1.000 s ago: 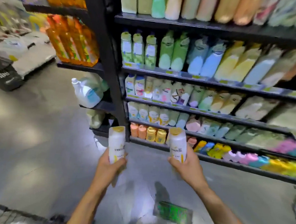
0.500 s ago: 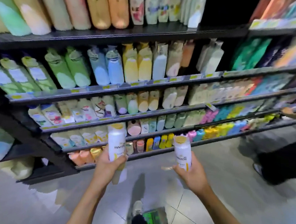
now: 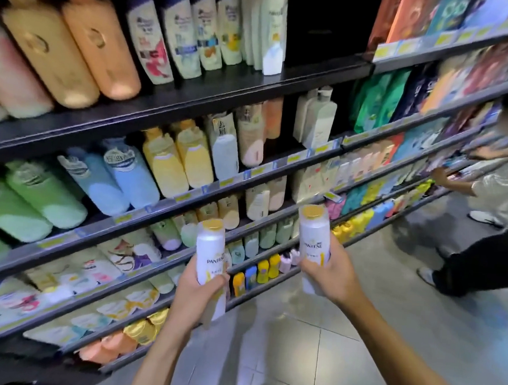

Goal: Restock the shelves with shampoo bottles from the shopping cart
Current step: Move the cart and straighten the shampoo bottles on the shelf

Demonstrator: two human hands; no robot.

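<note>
My left hand (image 3: 196, 296) grips a white Pantene shampoo bottle (image 3: 210, 250) with a gold cap, held upright in front of the lower shelves. My right hand (image 3: 328, 275) holds a second white Pantene bottle (image 3: 314, 234) of the same kind, upright and a little higher and to the right. Both bottles are out in front of the black shelving (image 3: 193, 99), apart from it. The shelves are packed with rows of coloured bottles. The shopping cart is out of view.
A dark empty gap (image 3: 325, 27) shows on the top shelf right of a white bottle. Another person (image 3: 497, 189) stands at the right, reaching into the shelves, legs over the tiled floor (image 3: 341, 346). Yellow price tags line the shelf edges.
The view has swung right along the aisle and closer to the shelves. Both hands kept their bottles, and the right one now sits higher. A person has come into view at the right.
</note>
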